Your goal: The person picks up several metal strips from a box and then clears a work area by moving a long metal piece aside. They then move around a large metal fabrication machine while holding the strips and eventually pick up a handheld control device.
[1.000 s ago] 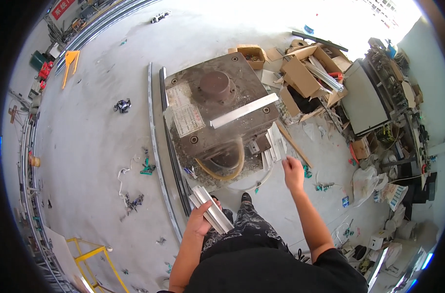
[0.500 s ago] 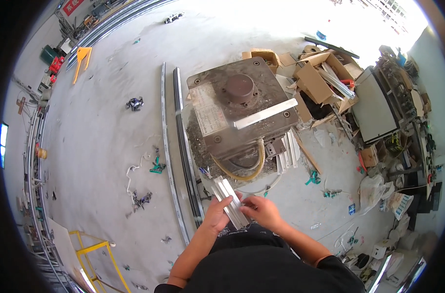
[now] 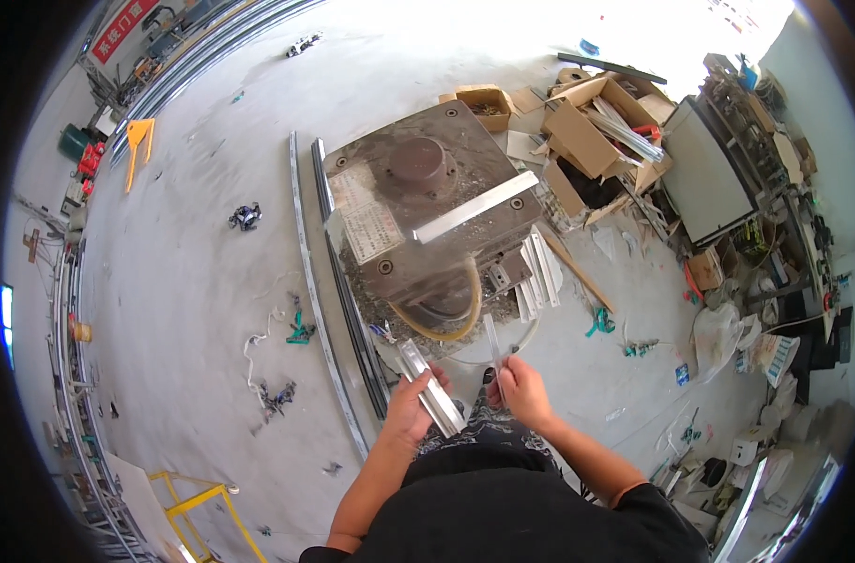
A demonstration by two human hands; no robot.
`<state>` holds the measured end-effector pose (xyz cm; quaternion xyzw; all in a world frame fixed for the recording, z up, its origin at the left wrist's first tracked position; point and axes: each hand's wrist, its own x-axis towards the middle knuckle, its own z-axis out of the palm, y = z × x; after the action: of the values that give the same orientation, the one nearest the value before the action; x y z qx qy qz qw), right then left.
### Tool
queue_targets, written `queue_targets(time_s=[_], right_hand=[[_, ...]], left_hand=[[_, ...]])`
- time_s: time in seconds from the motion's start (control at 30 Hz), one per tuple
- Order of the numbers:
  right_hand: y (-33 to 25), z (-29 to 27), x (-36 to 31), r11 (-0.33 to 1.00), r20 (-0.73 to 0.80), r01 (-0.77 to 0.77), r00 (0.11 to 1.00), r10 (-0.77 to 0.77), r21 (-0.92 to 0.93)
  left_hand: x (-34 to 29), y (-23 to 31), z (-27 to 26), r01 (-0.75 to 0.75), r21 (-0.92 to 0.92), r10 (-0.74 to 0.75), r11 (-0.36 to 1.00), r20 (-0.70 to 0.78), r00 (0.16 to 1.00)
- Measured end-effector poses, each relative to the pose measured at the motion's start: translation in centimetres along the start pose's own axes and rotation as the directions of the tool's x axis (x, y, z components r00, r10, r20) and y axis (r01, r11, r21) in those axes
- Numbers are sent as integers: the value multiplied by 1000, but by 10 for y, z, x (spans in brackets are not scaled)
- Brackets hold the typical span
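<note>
My left hand (image 3: 412,403) is closed around several short silver metal profiles (image 3: 434,394), bundled lengthwise and tilted in front of my body. A little to its right, my right hand (image 3: 522,390) pinches one thin, flat silver strip (image 3: 492,343), which points up and away from me. The strip stands apart from the bundle. Beyond both hands is a brown metal machine (image 3: 465,141) with a round cap on top. Another silver profile (image 3: 474,208) lies diagonally across its top face. Several more light strips (image 3: 538,274) lean by its right side.
Long metal bars (image 3: 305,253) lie on the floor left of the machine. Cardboard boxes (image 3: 578,141) with scraps stand at the far right. A yellow hose (image 3: 470,310) loops from the machine's near side. At lower left is a yellow frame (image 3: 188,505); green-tinged scraps (image 3: 301,332) dot the floor.
My right hand has moved right, away from the bundle, and now holds a single strip separately. My left hand keeps the bundle. The whole view has shifted slightly.
</note>
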<state>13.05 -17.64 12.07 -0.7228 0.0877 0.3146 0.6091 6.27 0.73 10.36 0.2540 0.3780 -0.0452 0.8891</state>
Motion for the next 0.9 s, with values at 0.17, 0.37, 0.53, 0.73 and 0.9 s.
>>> queue_targets(time_s=[0.17,0.37,0.53,0.73,0.9], right_hand=[[14,-12,49,943,38,194,981,-191,-269],[-12,-15,77,938,83,212,977,-196,-274],[-16,-23,78,949,50,199,980,-193,-244],[7,2,76,924,-157,185,956,-248,-335],[5,17,69,977,-205,142,963,-174,-162]], left_hand=[[-2,4,-9,-18,-17,18,1000,-1,1000],[-4,2,-12,-33,-9,33,999,-13,999],[-7,-2,-14,-58,-23,57,998,-34,998],[-1,-10,-16,-48,-23,47,999,-56,997],[-1,-19,-3,-66,-94,56,993,-98,994]])
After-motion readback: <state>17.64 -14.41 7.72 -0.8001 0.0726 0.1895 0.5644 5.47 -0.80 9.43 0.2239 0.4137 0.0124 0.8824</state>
